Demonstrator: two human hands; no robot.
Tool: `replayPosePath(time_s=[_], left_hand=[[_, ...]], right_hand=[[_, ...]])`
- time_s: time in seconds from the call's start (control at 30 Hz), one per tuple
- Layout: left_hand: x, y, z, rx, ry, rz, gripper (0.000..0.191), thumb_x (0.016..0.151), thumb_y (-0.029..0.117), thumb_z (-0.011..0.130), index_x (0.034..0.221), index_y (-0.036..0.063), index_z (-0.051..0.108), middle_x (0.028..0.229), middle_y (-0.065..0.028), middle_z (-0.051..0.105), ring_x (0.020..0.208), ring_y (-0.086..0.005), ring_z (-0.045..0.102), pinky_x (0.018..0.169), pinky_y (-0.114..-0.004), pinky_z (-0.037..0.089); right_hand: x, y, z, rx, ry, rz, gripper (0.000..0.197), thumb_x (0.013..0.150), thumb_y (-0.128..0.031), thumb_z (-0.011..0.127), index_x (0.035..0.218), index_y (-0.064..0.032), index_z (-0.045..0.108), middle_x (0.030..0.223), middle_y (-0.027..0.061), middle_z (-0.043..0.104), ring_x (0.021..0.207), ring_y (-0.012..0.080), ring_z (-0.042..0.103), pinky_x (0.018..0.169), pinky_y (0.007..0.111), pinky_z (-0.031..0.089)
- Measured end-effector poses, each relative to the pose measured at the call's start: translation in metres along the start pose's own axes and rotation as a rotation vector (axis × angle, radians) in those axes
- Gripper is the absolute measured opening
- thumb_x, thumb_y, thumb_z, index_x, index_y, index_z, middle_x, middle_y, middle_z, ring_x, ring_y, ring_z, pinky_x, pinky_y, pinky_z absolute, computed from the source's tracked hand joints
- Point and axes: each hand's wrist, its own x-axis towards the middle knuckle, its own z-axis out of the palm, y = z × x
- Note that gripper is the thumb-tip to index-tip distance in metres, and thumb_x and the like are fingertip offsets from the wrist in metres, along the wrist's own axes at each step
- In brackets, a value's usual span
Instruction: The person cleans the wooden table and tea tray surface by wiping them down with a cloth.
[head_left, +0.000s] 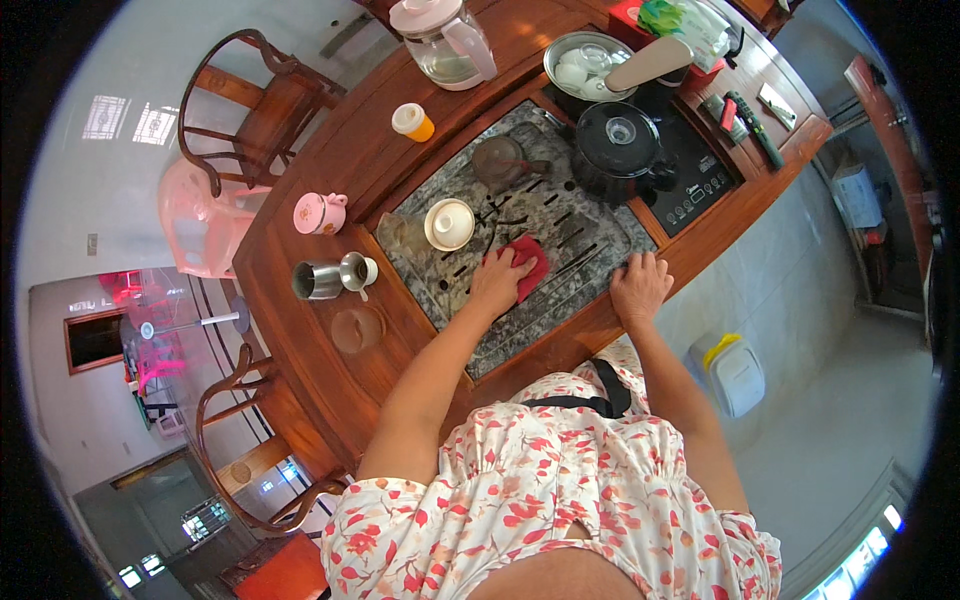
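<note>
My left hand (500, 283) holds a red cloth (531, 268) pressed on a grey marbled stone tea tray (495, 352) with drain slots. My right hand (641, 287) rests on the wooden table's near edge beside the tray, fingers curled, with no object visible in it. A white lidded bowl (450, 224) stands on the tray just beyond my left hand, next to a clear glass vessel (401, 234). Farther back on the tray sits a dark teapot (501, 160). A black pot with a glass lid (617, 140) stands at the tray's far right.
Left on the wooden table (405, 315) are a pink mug (320, 213), a metal cup (316, 280), a strainer (358, 271) and a glass cup (357, 330). Behind stand an orange jar (413, 122), a glass kettle (446, 52) and a bowl of cups (585, 66). A bin (733, 375) is right.
</note>
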Motion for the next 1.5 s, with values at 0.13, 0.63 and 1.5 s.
replayPosePath(time_s=[0.13,0.63,1.5], left_hand=[[-0.049,-0.003,0.011,-0.026,0.047,-0.052,0.045,0.079,0.009,0.049,0.118,0.0278,0.056,0.101,-0.0082,0.048,0.095,-0.0310,0.046,0.075,-0.042,0.044],[-0.096,-0.022,-0.032,0.046,-0.386,-0.341,0.020,0.081,0.021,0.052,0.093,0.0191,0.068,0.105,-0.0080,0.052,0.096,-0.0289,0.050,0.075,-0.040,0.046],[-0.094,-0.031,-0.003,-0.468,-0.251,-0.470,0.033,0.070,0.007,0.054,0.095,0.0208,0.069,0.073,-0.0132,0.063,0.074,-0.0286,0.062,0.066,-0.040,0.049]], right_hand=[[-0.002,0.002,0.005,-0.028,-0.006,0.022,0.017,0.065,-0.021,0.059,0.075,-0.0082,0.055,0.082,0.0055,0.049,0.083,0.0244,0.046,0.067,0.038,0.033],[-0.003,0.002,0.006,-0.042,0.046,-0.005,0.016,0.065,-0.022,0.059,0.075,-0.0097,0.055,0.082,0.0041,0.050,0.083,0.0233,0.046,0.067,0.037,0.034],[-0.003,0.003,0.007,-0.030,0.017,-0.006,0.019,0.065,-0.022,0.060,0.079,-0.0100,0.057,0.084,0.0041,0.051,0.086,0.0234,0.047,0.068,0.038,0.035]])
